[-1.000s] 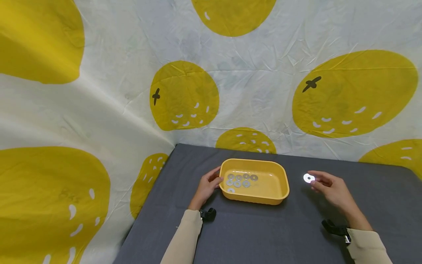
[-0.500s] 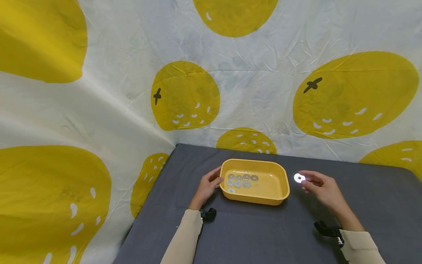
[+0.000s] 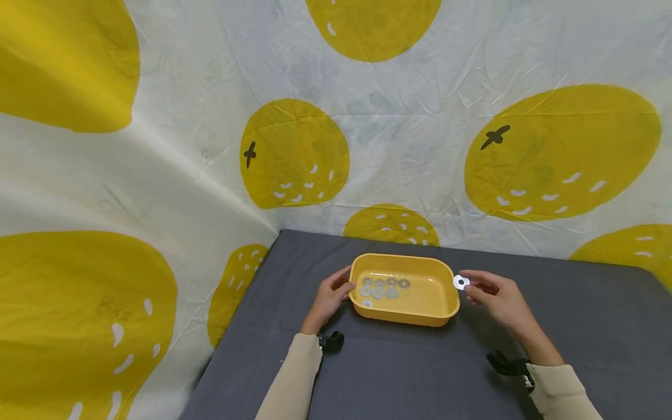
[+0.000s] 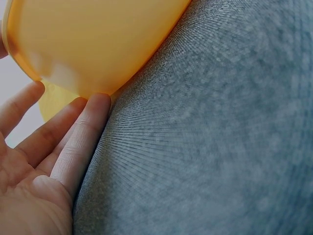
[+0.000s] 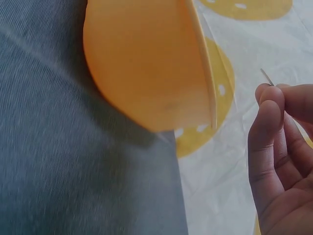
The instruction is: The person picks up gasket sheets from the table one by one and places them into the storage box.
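Observation:
A yellow plastic tray (image 3: 420,320) stands on the dark grey cloth, with several flat metal washers (image 3: 391,293) lying in its left half. My left hand (image 3: 331,294) holds the tray's left end, thumb at the rim; in the left wrist view, straight fingertips (image 4: 100,103) touch the outer wall (image 4: 98,44). Between thumb and fingertips my right hand (image 3: 499,297) pinches one more washer (image 3: 461,282), close to the tray's right rim. That washer shows edge-on in the right wrist view, as a thin metal disc (image 5: 266,76) above the pinching fingers.
Dark grey cloth (image 3: 399,373) covers the table. Behind it and to the left hang white fabric sheets (image 3: 399,146) with yellow fruit prints. Both wrists wear black straps (image 3: 332,342).
My right hand has moved left with the pinched washer, from well right of the tray to its right rim. The left hand and the tray have stayed in place.

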Action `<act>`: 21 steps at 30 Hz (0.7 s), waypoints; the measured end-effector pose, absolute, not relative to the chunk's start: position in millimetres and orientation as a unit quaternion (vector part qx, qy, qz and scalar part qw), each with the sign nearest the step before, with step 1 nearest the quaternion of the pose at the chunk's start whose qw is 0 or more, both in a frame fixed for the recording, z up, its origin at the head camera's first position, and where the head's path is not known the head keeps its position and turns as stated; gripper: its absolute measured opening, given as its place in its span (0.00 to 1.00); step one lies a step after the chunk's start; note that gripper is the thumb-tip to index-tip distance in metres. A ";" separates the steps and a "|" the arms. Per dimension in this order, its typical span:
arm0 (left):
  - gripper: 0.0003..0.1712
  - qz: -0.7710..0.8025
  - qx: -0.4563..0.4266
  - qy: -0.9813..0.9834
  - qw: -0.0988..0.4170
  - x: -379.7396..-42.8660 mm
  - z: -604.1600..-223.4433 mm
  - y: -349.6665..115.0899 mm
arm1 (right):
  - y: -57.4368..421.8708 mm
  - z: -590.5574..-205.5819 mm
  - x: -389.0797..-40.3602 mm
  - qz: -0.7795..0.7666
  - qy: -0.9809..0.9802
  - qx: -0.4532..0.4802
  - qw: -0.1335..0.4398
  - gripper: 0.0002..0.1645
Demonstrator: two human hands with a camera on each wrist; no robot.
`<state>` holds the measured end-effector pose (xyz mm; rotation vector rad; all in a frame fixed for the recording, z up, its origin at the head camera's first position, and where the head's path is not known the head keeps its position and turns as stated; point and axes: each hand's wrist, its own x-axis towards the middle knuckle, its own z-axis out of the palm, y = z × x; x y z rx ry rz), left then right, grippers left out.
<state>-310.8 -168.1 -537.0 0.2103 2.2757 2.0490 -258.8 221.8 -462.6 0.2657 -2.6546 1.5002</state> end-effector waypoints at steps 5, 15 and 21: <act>0.30 0.671 0.072 0.736 0.044 -301.8 -522.5 -167.9 | 208.4 -456.4 -260.9 0.504 -0.859 0.092 0.024 0.26; 0.29 0.667 0.065 0.741 0.038 -315.1 -546.6 -167.8 | 181.2 -451.6 -271.0 0.506 -0.854 0.121 0.022 0.23; 0.29 0.669 0.067 0.739 0.036 -314.8 -544.7 -167.9 | 168.9 -453.6 -279.0 0.512 -0.849 0.132 0.007 0.21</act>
